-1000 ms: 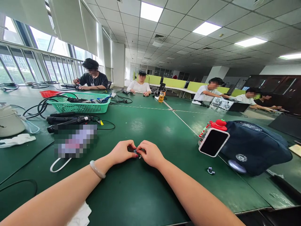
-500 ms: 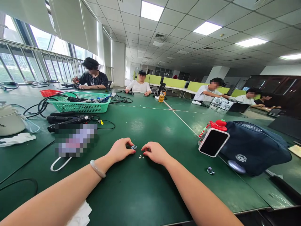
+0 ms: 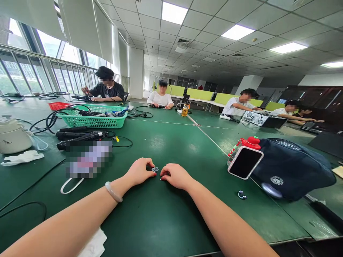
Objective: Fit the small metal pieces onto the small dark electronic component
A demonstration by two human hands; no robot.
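Observation:
Between the thumb and forefinger of my left hand [image 3: 141, 170] is a small dark board with white markings [image 3: 155, 169], pinched at its left edge. It looks like a tiny circuit board, too small to make out in detail. My right hand [image 3: 175, 175] rests on the table just to the right, its thumb and fingertips drawn together. A tiny white piece [image 3: 160, 179] shows at those fingertips; the hand hides any others, and what it grips cannot be made out. The two hands are close but apart, over the green table [image 3: 150, 217].
At the left lie a green basket [image 3: 93, 121] with cables, black handheld devices [image 3: 83, 137] and a blurred pouch [image 3: 91, 159]. To the right are a propped phone [image 3: 245, 162], a red-capped bottle [image 3: 251, 142], a dark bag [image 3: 289, 164] and earphones [image 3: 241, 195]. Several people sit around the table.
My right fingertips have come down and closed over the small white pieces, most of which are now covered. The board in my left hand has shifted slightly. The view has moved a little.

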